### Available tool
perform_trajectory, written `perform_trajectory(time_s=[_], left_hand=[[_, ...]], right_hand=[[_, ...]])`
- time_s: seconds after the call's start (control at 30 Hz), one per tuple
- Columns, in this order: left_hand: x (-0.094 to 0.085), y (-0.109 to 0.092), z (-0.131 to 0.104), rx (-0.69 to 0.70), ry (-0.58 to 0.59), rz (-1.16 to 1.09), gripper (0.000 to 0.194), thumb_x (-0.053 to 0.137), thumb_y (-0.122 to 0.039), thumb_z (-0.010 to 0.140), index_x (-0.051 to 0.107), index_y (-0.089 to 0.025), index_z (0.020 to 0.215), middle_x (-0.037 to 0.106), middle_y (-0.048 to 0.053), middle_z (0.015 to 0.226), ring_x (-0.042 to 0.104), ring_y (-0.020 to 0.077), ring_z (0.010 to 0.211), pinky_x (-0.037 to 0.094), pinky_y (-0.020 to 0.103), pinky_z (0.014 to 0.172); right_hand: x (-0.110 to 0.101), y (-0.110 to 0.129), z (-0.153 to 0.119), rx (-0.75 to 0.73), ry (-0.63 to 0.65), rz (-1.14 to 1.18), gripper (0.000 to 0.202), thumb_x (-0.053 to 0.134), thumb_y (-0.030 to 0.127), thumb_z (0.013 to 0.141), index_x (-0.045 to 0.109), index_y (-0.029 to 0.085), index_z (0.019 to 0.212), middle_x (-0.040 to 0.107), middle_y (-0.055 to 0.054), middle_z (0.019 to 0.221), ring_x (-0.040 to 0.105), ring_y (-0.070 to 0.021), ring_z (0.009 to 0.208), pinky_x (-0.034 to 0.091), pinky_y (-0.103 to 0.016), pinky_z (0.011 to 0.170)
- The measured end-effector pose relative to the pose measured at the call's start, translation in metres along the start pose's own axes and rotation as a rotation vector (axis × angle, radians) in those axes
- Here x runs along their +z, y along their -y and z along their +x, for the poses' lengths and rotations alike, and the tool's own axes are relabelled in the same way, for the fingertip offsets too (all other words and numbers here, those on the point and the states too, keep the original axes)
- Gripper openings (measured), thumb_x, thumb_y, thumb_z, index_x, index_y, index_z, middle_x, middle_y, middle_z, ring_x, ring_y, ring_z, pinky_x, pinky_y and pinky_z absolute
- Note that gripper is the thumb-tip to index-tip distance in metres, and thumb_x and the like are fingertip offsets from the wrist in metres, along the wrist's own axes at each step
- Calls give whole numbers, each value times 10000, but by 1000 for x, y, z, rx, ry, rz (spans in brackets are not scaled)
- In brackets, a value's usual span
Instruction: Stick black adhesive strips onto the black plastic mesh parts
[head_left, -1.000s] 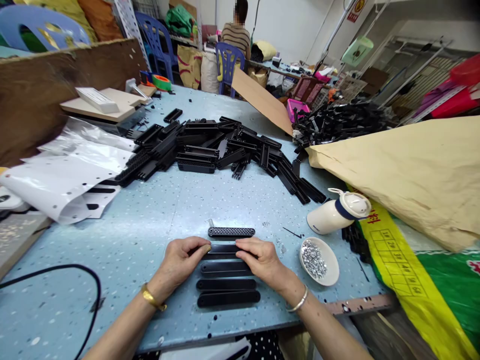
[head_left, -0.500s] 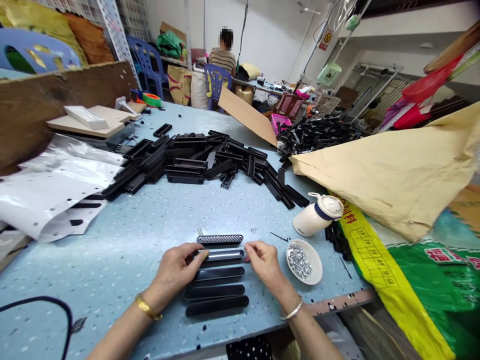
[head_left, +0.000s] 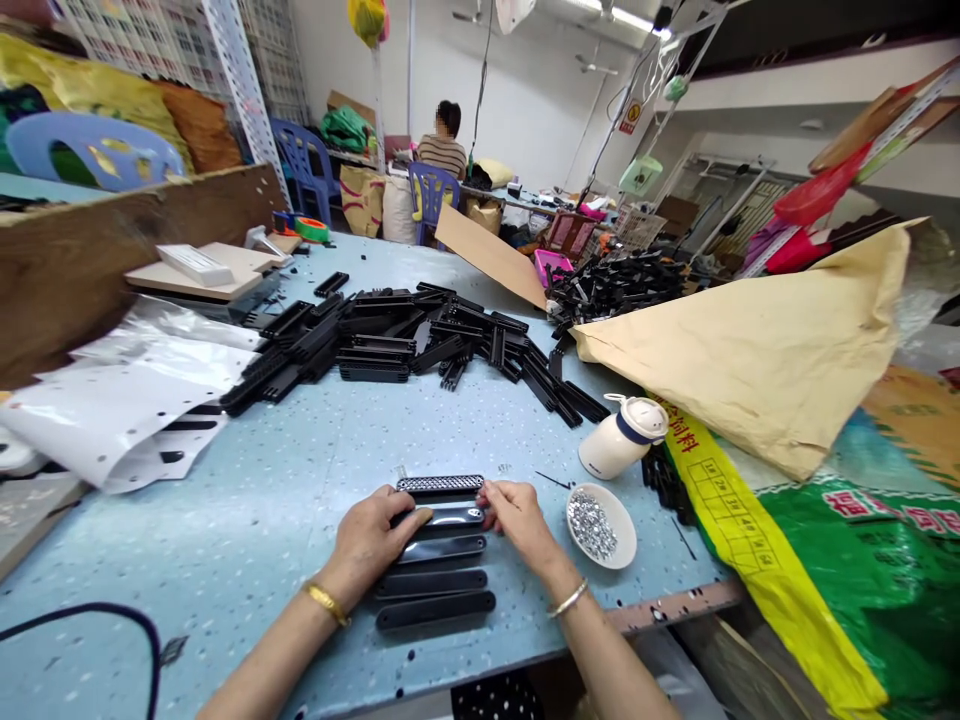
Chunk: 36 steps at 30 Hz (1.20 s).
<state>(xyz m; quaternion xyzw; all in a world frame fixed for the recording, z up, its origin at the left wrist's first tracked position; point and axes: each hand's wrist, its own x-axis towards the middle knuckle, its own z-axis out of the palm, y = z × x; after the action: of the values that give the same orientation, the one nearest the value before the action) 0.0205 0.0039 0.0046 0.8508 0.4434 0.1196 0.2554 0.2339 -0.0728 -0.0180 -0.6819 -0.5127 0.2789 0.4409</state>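
A short column of slim black bars with rounded ends lies in front of me. My left hand grips the left end of the second bar, thumb on top. At that bar's right end is my right hand, its fingertips pinched together; whatever they hold is hidden. Farthest in the column is a bar with a mesh pattern. Nearer me are a glossy bar, a dull bar and the nearest bar. Right of my right hand stands a white bowl of small shiny metal pieces.
A cream bottle stands behind the bowl. Across the blue table lies a heap of black parts. White plastic sheeting is at left, brown paper at right. A person sits in the background.
My right hand has moved slightly left, its fingertips now at the second bar's right end. My left hand still holds the other end. The camera view has tilted up slightly.
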Motion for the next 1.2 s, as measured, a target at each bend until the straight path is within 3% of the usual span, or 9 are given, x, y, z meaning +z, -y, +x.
perform_trajectory(time_s=[0.1,0.2,0.43,0.63,0.83,0.97,1.1,1.17,1.2], left_hand=[[1,0,0,-1,1,-2,340,496,-442,902,667,-215,716,588,19,739,588,171,695,381,256,643],[2,1,1,-1,2,-5,335,495,-433,904,668,-210,722,583,23,746,589,174,697,376,260,639],[9,5,0,-25,1,-19,342,490,-450,904,660,-216,721,573,16,749,583,167,688,372,256,629],[8,5,-2,-19,0,-33,340,499,-462,900,660,-219,725,573,13,749,585,164,689,372,254,624],[8,3,0,4,-40,-44,321,525,-438,880,682,-221,703,592,16,722,596,162,661,387,250,606],[3,2,2,31,-60,-88,312,506,-428,887,718,-219,795,665,42,773,635,194,733,445,276,678],[-26,-2,-38,1,-160,-152,337,482,-437,903,684,-217,1059,720,67,935,660,209,797,490,307,730],[-39,-4,-82,53,-242,-187,287,556,-457,865,699,-228,962,719,67,874,658,221,797,501,323,732],[-40,-4,-107,118,-174,-204,232,602,-454,839,700,-249,883,713,55,819,650,218,769,504,322,706]], right_hand=[[-1,0,-2,20,32,39,242,707,397,733,712,155,723,614,11,515,528,-121,444,379,-213,418],[5,0,-3,42,17,61,191,785,332,630,686,169,618,601,18,494,534,-125,458,392,-214,425],[9,-3,-1,92,20,107,246,749,379,676,652,187,556,617,7,489,567,-140,451,433,-229,430],[8,-3,-1,79,13,27,382,607,443,805,600,192,518,554,14,437,541,-133,425,392,-223,416],[22,5,2,15,-108,-179,342,760,418,675,567,201,494,558,12,510,512,-138,501,363,-249,494],[14,9,1,-8,-109,-200,476,565,424,866,487,211,448,516,6,469,487,-130,484,371,-259,517],[-23,29,-32,3,-110,-180,448,416,422,960,591,196,615,573,-11,534,543,-155,530,413,-269,541],[-41,46,-60,-40,-93,-202,387,487,418,934,598,205,631,587,-18,569,557,-169,548,422,-279,538],[-46,54,-76,-71,-25,-208,377,510,400,925,594,214,608,587,-18,562,554,-170,529,421,-283,522]])
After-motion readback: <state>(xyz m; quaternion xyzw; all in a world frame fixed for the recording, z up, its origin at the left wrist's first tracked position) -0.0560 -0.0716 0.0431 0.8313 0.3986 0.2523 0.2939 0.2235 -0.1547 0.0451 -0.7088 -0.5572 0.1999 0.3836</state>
